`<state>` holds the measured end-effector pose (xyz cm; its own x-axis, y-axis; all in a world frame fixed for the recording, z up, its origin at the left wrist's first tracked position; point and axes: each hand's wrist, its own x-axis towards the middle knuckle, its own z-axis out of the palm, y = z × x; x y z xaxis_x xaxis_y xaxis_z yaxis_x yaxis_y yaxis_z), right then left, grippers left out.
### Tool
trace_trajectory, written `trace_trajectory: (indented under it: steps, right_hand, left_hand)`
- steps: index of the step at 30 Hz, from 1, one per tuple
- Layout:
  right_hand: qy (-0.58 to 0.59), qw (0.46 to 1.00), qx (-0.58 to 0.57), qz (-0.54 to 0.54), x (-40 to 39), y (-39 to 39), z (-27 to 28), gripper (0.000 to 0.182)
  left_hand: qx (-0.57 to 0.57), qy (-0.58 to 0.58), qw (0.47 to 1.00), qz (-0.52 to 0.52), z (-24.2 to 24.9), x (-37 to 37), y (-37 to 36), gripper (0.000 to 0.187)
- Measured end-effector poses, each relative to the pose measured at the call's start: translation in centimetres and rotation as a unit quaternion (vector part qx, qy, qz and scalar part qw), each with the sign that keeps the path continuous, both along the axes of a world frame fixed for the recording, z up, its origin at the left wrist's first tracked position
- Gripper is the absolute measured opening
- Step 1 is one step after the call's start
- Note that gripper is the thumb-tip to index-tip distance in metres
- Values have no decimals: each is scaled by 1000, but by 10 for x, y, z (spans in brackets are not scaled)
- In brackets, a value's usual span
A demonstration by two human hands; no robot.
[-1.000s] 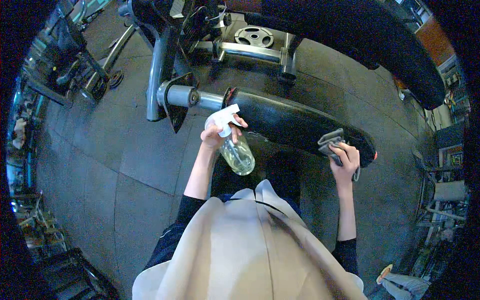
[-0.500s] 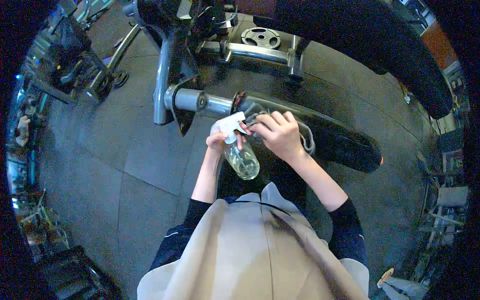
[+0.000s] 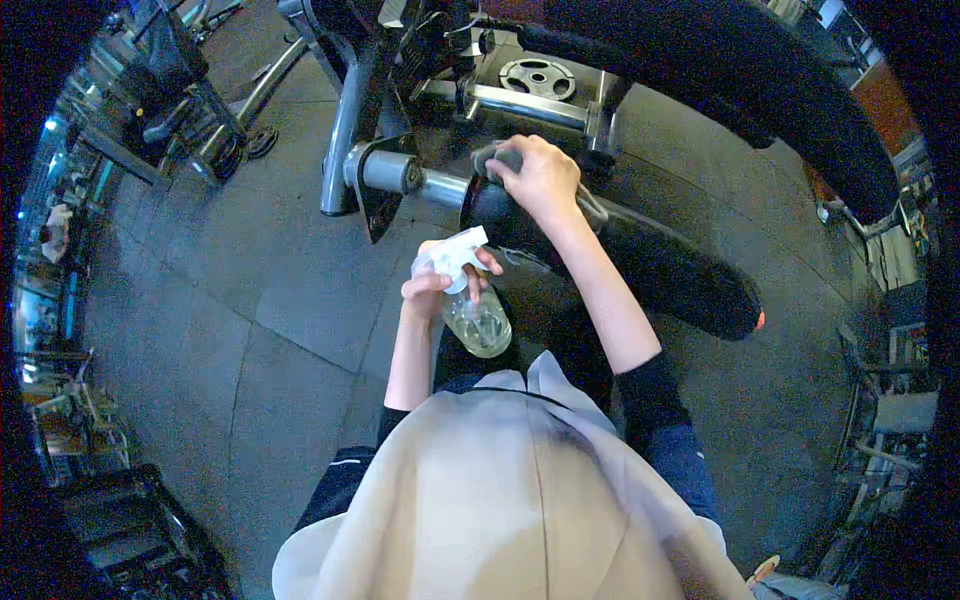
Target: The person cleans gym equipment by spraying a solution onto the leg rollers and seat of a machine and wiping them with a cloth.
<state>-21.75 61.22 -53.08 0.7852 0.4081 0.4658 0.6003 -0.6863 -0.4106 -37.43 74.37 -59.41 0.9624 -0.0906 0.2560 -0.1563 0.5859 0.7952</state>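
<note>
A clear spray bottle [image 3: 478, 325] with a white trigger head is gripped in my left hand [image 3: 430, 280], fingers wrapped round its neck and trigger. Pale liquid shows inside it. My right hand [image 3: 540, 180] is closed on a grey cloth [image 3: 500, 158], part of which hangs behind the wrist. That hand is at the upper left end of a black padded roller [image 3: 660, 260] on a gym machine. Whether the cloth presses on the pad there is partly hidden by the hand.
The machine's grey metal post [image 3: 345, 140] and short cylinder [image 3: 392, 172] stand left of the pad. A weight plate [image 3: 538, 80] lies behind a chrome bar. A long black pad [image 3: 700, 60] arches across the upper right. Dark rubber mats [image 3: 290, 300] cover the floor.
My right hand has moved up and away from the bottle, carrying the cloth to the pad's far side. The left hand still holds the bottle, in nearly the same place.
</note>
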Motion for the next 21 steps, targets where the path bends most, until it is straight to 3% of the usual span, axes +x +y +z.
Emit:
trace_trajectory:
  steps: [1,4,7,8,11,12,16,21]
  right_hand:
    - [16,1000,8,1,2,1,-1,25]
    - [-94,995,-18,-2,-20,-12,-1,28]
    - [-132,991,-18,-3,-47,-33,-6,24]
    - [-141,990,-11,6,-56,-40,-8,25]
    - [-158,987,-35,17,-84,-62,-17,33]
    - [-168,985,-37,18,-92,-69,-24,29]
    - [-201,978,-49,11,-109,-91,-42,21]
    - [-170,985,-28,-24,-83,-62,-30,34]
  left_hand:
    - [10,3,1000,24,1,-3,-4,66]
    - [68,16,995,67,5,-7,-8,68]
    - [122,-54,981,138,5,1,-7,71]
    - [188,-66,967,158,9,1,-1,74]
    - [170,-64,959,218,32,9,-17,80]
    - [209,-97,955,186,13,17,-4,91]
    - [170,-64,970,162,4,25,-8,95]
    - [51,-54,979,191,-20,33,-12,91]
